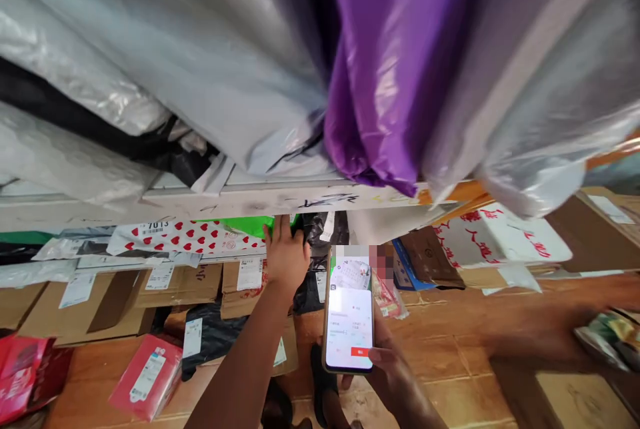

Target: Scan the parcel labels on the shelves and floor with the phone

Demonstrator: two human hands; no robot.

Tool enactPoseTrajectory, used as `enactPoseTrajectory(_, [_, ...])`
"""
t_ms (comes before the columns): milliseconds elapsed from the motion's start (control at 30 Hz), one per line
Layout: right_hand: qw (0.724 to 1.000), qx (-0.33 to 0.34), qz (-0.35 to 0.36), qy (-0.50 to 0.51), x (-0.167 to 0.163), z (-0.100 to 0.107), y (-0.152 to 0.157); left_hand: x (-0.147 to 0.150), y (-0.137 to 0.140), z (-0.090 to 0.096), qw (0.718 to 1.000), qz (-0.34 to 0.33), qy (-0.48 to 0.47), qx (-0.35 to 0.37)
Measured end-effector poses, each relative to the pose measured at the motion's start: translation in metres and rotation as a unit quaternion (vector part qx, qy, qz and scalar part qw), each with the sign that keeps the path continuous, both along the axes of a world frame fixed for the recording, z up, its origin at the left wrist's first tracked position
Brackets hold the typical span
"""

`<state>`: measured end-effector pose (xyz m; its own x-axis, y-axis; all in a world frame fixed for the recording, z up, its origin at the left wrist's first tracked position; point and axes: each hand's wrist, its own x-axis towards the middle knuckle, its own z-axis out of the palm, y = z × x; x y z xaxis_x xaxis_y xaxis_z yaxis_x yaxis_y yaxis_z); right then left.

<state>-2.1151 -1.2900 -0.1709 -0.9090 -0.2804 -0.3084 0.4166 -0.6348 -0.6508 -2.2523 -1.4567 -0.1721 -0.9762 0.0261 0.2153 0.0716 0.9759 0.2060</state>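
Observation:
My right hand (387,356) is wrapped around a smartphone (349,322), its thumb at the red button low on the lit screen. The phone is held upright, facing me. Beneath the shelf edge, my left hand (289,252) reaches forward with fingers spread against a bright green plastic parcel (250,224). The fingertips are partly hidden, but no grip on the parcel shows. Just left of this hand lies a white mailer with red hearts (195,237). To its right is a black plastic parcel (327,230) with a white label.
Grey mailers (200,49) and a purple mailer (385,69) overhang from the white shelf (240,199) close above. Cardboard boxes (115,296) line the lower level. A red box (147,376) lies on the tiled floor (450,349), and an open carton (525,382) sits at right.

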Motion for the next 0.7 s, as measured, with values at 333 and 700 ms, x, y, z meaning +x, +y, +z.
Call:
enactPoseTrajectory(333, [0.998,-0.014,-0.062,-0.007,-0.042,-0.012,-0.014,-0.006,-0.035,-0.012,0.961,0.020,0.062,0.268])
enactPoseTrajectory(700, [0.998,-0.057,-0.026,0.019,-0.090,-0.002,-0.034,-0.002,-0.040,-0.009,0.893,0.079,0.013,0.443])
